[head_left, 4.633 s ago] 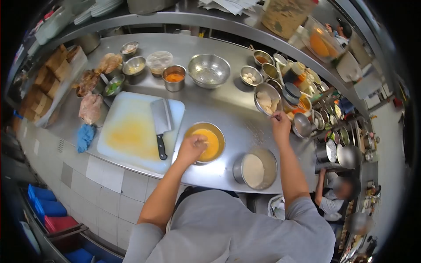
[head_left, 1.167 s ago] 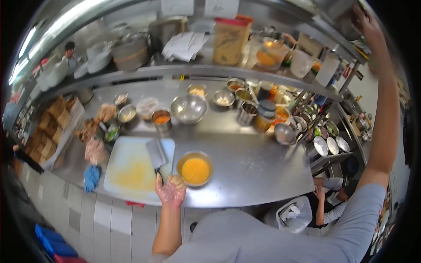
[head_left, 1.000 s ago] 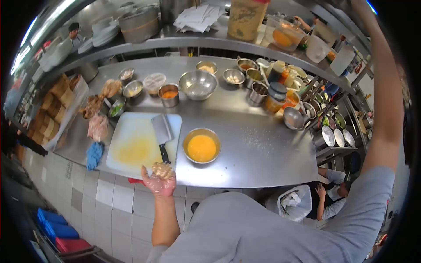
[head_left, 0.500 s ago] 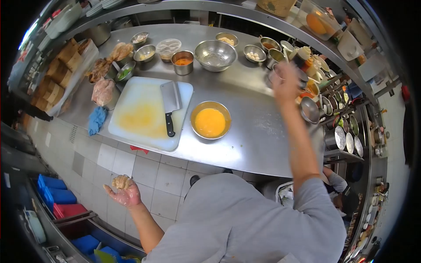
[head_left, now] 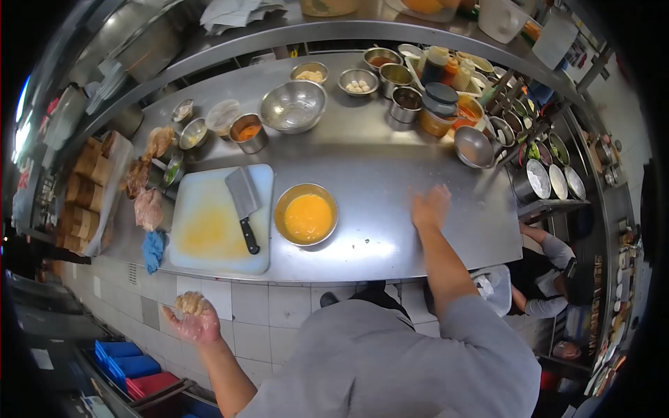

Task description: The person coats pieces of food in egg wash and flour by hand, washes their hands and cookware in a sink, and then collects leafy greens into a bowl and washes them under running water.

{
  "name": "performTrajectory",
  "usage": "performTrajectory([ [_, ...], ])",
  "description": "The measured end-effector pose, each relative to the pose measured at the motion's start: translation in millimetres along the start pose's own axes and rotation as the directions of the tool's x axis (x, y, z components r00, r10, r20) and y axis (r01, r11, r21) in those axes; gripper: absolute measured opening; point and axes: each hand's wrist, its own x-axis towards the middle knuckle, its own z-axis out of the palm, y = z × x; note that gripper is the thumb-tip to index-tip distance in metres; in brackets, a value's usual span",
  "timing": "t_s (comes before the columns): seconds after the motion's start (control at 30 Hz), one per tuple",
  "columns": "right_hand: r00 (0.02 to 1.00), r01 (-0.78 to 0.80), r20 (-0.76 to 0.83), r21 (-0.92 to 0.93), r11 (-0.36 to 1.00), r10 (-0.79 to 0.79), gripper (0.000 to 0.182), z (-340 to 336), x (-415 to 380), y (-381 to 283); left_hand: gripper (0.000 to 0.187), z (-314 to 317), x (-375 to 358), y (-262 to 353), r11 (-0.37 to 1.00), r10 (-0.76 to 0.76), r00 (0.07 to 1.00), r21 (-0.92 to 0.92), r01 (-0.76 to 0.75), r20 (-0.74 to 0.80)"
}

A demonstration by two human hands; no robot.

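My left hand point(head_left: 194, 322) is palm up beyond the table's front edge, carrying a pale brown, sticky lump of food point(head_left: 189, 302). My right hand point(head_left: 430, 207) is over the right part of the steel table point(head_left: 369, 174), fingers apart, with nothing visible in it. Left of it stands a metal bowl of beaten-egg-like yellow liquid point(head_left: 309, 217). A cleaver point(head_left: 242, 195) with a black handle lies on the stained white cutting board point(head_left: 182, 244). The empty-looking large steel bowl point(head_left: 293, 106) stands farther back.
Small bowls and a tin with orange contents point(head_left: 248, 132) line the back. Sauce bottles point(head_left: 435, 64) and an empty metal bowl point(head_left: 474, 146) are at the right. A blue cloth point(head_left: 153, 249) hangs at the left edge. A co-worker point(head_left: 550, 275) is at the lower right.
My right hand has come down and toward me from near the containers at the back right. The camera view has shifted. My left hand still carries the lump.
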Motion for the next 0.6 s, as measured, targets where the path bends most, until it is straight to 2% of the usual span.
performTrajectory([
  [0.03,1.000,0.013,-0.010,0.027,1.000,-0.013,0.076,-7.6,-10.1,24.1,0.041,-6.5,7.1,2.9,1.000,-0.028,0.998,-0.009,0.028,0.049],
  [0.07,0.991,-0.004,-0.136,0.005,1.000,0.005,0.075,26.2,-10.8,63.2,0.044,-18.2,13.3,8.2,0.999,-0.035,0.995,-0.015,0.036,0.091],
  [0.1,0.993,0.032,-0.115,-0.045,0.998,-0.037,0.073,32.7,-22.9,92.1,0.045,-24.0,18.3,11.9,0.999,-0.038,0.996,-0.003,0.038,0.077],
  [0.13,0.976,0.103,-0.183,-0.084,0.991,-0.117,0.066,65.9,-21.4,141.3,0.046,-26.8,22.1,16.0,1.000,-0.027,0.998,0.011,0.026,0.057],
  [0.17,0.948,0.157,-0.276,-0.021,0.987,-0.157,0.054,33.3,-52.7,144.7,0.047,-27.5,26.6,15.6,1.000,-0.005,0.999,0.025,0.004,0.046],
  [0.2,0.983,0.124,-0.130,-0.032,0.992,-0.127,0.047,1.2,-70.2,144.6,0.049,-26.4,28.1,16.1,0.999,0.013,0.999,0.036,-0.014,0.037],
  [0.23,0.964,0.115,-0.233,-0.060,0.992,-0.126,0.052,19.1,-85.1,167.0,0.049,-15.9,22.2,18.2,0.996,0.076,0.997,0.041,-0.077,0.031],
  [0.3,0.895,0.184,-0.376,-0.177,0.967,-0.240,0.058,34.8,-110.8,204.4,0.050,5.1,30.6,9.2,0.999,0.007,0.992,-0.049,-0.013,-0.129],
  [0.37,0.935,0.177,-0.299,-0.071,0.982,-0.190,0.063,32.7,-147.6,219.7,0.052,-25.0,39.3,19.6,1.000,-0.012,1.000,-0.020,0.013,0.027],
  [0.4,0.937,0.169,-0.311,0.006,0.986,-0.159,0.061,29.3,-169.2,219.0,0.052,-38.9,48.0,24.5,0.998,-0.056,0.991,-0.014,0.058,0.125],
  [0.43,0.937,0.156,-0.328,0.083,0.984,-0.120,0.060,24.7,-191.0,223.4,0.052,-42.0,51.9,25.6,0.997,-0.053,0.995,-0.055,0.058,0.089],
  [0.47,0.983,0.055,-0.176,0.036,0.998,-0.048,0.059,30.1,-208.8,239.0,0.052,-43.3,53.2,25.7,0.994,-0.060,0.997,-0.090,0.064,0.048],
  [0.5,0.999,-0.037,-0.014,-0.008,0.999,0.037,0.058,39.8,-230.0,256.0,0.049,-47.9,56.6,25.5,0.992,-0.072,0.992,-0.095,0.082,0.105],
  [0.53,0.993,-0.101,0.052,-0.063,0.993,0.104,0.053,49.7,-257.3,274.7,0.048,-50.2,59.1,23.7,0.991,-0.078,0.994,-0.099,0.086,0.079],
  [0.57,0.978,-0.152,0.127,-0.118,0.981,0.166,0.048,58.1,-281.4,287.2,0.047,-50.3,62.4,21.9,0.992,-0.076,0.996,-0.098,0.080,0.047],
  [0.6,0.893,-0.329,0.293,-0.093,0.940,0.342,0.055,54.5,-306.9,299.7,0.045,-45.3,63.9,17.0,0.991,-0.095,0.993,-0.082,0.101,0.075],
])
